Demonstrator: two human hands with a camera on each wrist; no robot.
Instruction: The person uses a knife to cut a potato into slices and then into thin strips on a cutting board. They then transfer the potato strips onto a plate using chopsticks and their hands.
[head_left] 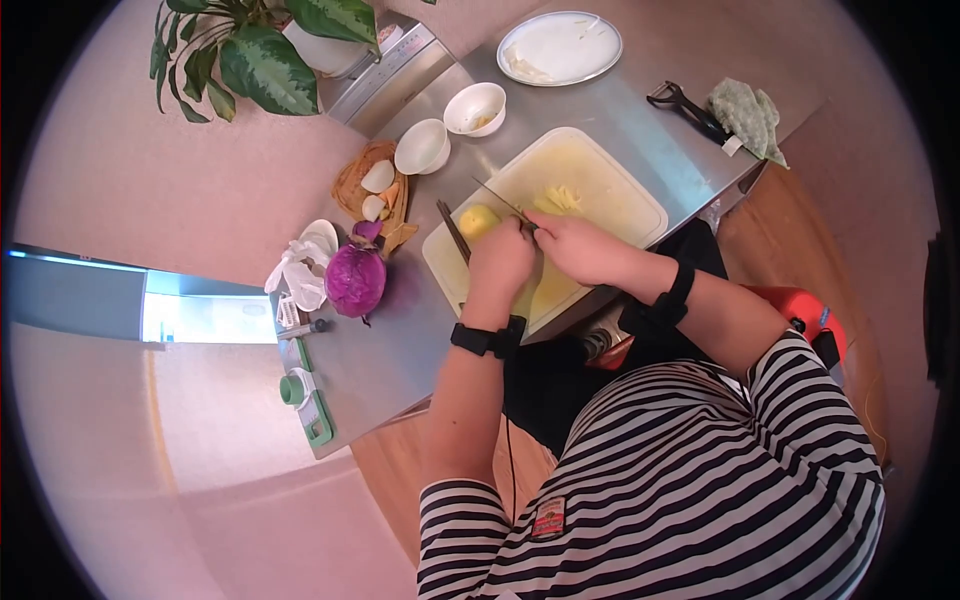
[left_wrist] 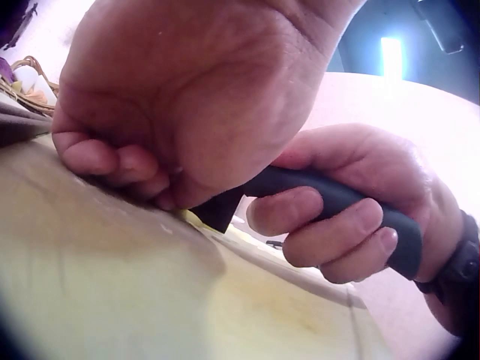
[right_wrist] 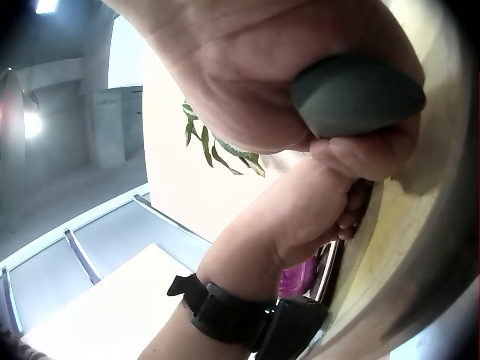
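On the white cutting board [head_left: 640, 205], my right hand [head_left: 580, 245] grips a knife [head_left: 495, 195] by its dark handle [left_wrist: 337, 201], the blade pointing toward the board's far side. My left hand [head_left: 503, 262] is right beside it, fingers curled down at the board, holding a yellow potato piece [left_wrist: 193, 219] mostly hidden under the fingertips. A peeled yellow potato [head_left: 478, 220] sits just past my left hand. Several cut yellow strips [head_left: 558, 200] lie beyond my right hand. Dark sticks [head_left: 453, 230] rest along the board's left edge.
Left of the board are a purple cabbage [head_left: 355, 280], a wicker basket [head_left: 352, 185] with white bulbs and a green slicer [head_left: 318, 418]. Two white bowls [head_left: 422, 147] and an oval plate [head_left: 560, 58] stand behind; a black peeler [head_left: 690, 108] and cloth [head_left: 745, 115] lie right.
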